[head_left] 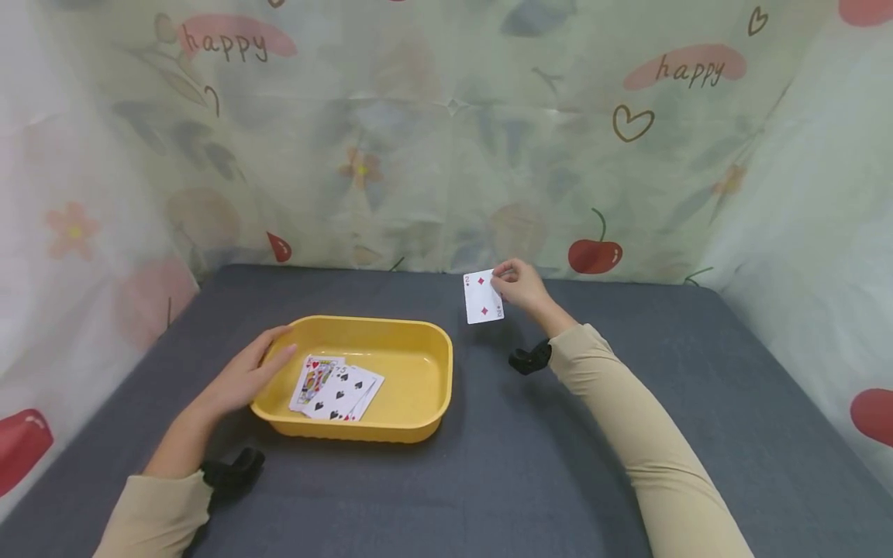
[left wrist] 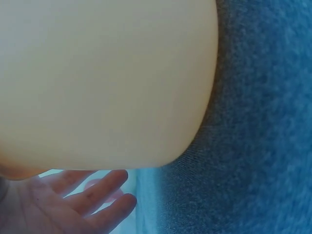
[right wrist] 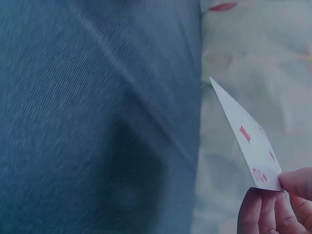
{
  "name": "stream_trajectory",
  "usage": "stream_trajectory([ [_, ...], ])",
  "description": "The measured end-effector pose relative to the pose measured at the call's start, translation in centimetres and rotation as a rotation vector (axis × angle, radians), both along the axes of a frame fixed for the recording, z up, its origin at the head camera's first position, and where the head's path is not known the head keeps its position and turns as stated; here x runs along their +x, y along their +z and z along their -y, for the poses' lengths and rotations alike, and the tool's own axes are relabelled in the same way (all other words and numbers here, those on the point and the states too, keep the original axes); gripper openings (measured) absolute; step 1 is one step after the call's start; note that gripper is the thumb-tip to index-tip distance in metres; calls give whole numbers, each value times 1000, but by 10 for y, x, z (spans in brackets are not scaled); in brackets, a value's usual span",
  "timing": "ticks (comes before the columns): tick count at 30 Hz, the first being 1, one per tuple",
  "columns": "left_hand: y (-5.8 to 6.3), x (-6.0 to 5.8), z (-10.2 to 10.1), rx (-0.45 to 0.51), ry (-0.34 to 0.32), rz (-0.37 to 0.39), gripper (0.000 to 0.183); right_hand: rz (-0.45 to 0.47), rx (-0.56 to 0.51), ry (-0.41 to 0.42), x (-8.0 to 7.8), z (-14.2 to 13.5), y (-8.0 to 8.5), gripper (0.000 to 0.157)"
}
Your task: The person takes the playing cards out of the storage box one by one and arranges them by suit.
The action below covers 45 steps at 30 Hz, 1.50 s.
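Note:
My right hand (head_left: 519, 285) pinches a playing card (head_left: 481, 302), the two of diamonds, by its upper right corner. The card is held up over the dark cloth, beyond the right end of a yellow plastic tray (head_left: 425, 430). In the right wrist view the card (right wrist: 251, 141) slants upward from between thumb and fingers. At the tray's left end, my left hand (head_left: 247, 372) rests on the rim, thumb over the inside. Its fingers (left wrist: 97, 192) are loosely straight outside the wall in the left wrist view. Inside the tray lie overlapping face-up cards (head_left: 338, 391), with a king and a spade card showing.
A dark grey cloth (head_left: 488, 480) covers the table. Behind it and at both sides hang pale printed curtains (head_left: 446, 170) with cherries and lettering. Black wrist-worn devices (head_left: 530, 358) sit below each wrist.

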<state>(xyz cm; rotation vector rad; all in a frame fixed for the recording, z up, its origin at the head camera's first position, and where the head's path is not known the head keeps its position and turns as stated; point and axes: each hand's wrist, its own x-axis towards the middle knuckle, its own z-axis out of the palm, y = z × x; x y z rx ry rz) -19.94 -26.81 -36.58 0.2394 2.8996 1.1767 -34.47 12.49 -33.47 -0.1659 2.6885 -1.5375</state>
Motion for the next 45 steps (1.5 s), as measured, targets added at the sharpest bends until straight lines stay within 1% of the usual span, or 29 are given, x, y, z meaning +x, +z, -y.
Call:
stream_trajectory([
  [3,0,0,0,-3,6,-4,62,8,24,-26,-3,-4,-7,27],
  [7,-1,0,0,-6,9,-7,62,32,47,-12,-6,-8,-13,29],
  [9,-2,0,0,-7,11,-4,62,57,46,-7,-9,-9,-19,30],
  [10,-2,0,0,-8,13,-4,62,37,23,16,-17,-12,-29,28],
  [12,-3,-1,0,-8,16,-1,62,45,23,29,-31,-16,-43,28],
  [13,-3,-1,0,-8,18,1,62,52,23,35,-42,-19,-54,29],
  [16,-4,-1,0,-12,22,6,61,5,18,54,-91,-32,-104,26],
  [17,-4,-1,0,-13,24,10,61,28,36,43,-103,-34,-115,29],
  [20,-4,-1,-1,-20,30,14,62,-8,55,23,-149,-45,-160,27],
  [24,-4,-1,-1,-27,38,19,62,4,72,-17,-187,-52,-199,28],
  [26,-4,-1,-1,-25,39,20,62,13,66,-28,-202,-56,-214,28],
  [28,-4,-1,-2,-23,38,19,62,15,87,-29,-213,-59,-227,28],
  [30,-3,0,-2,-22,39,18,62,4,140,-34,-222,-62,-236,27],
  [33,-3,0,-2,-23,41,20,62,-29,245,-43,-229,-65,-241,27],
  [35,-3,0,-2,-23,42,21,62,-49,303,-54,-226,-65,-237,27],
  [36,-3,0,-2,-24,43,23,62,-52,324,-60,-223,-64,-233,27],
  [38,-3,-1,-2,-23,43,23,62,-48,360,-71,-209,-61,-219,26],
  [42,-4,-1,-2,-20,43,24,62,32,354,-51,-87,-25,-102,29],
  [43,-4,-1,-2,-20,43,23,62,50,334,-33,-58,-16,-75,30],
  [45,-3,0,-2,-21,43,25,62,89,270,10,-7,0,-26,33],
])
